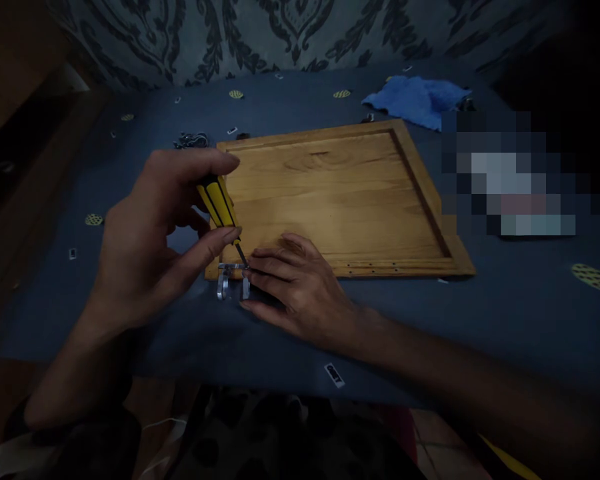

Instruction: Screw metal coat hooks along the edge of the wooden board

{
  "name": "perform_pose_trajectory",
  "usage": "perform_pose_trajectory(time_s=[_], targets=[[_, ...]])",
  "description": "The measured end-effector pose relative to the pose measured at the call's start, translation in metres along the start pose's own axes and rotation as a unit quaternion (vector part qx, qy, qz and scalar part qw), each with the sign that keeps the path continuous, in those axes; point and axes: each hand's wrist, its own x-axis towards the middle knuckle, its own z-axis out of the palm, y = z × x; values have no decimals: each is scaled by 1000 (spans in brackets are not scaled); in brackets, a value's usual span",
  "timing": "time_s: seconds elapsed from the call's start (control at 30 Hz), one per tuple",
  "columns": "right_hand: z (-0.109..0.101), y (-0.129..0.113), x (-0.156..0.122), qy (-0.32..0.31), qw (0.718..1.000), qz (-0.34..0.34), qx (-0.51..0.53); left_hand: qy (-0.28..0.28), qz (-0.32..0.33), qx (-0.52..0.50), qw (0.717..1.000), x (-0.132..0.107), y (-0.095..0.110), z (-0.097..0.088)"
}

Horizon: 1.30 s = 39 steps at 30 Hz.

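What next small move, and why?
Probably a slight turn of the screwdriver by the left hand: its tip is down at the metal fitting by the edge of the wooden panel, and the right hand has its fingers close beside, seemingly steadying things.

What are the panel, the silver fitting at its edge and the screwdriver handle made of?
Panel: likely wood, golden-brown, perhaps varnished; grain lines and a swirl show.
Silver fitting: probably metal, polished or plated; bright highlights.
Screwdriver handle: apparently plastic, smooth and evenly yellow; black strips may be rubber.
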Motion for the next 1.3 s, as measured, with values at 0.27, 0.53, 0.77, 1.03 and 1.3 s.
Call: perform_pose_trajectory(time_s=[0.27, 0.53, 0.77, 1.03, 1.3], targets=[[0, -1, 0, -9, 1000, 6, -2, 19, 43, 14, 999, 1, 2, 3], [0, 0, 1, 0, 1000, -2, 5, 4, 29, -4, 1000, 0, 3, -1], [0, 0, 0, -7, 1000, 0, 13, 20, 0, -20, 1000, 1, 7, -6], [0, 1, -1, -10, 1000, 2, 6, 7, 11, -7, 1000, 2, 6, -7], [-1, 0, 0, -11, 1000, 7, 5, 1, 39, 28, 999, 1, 1, -4]])
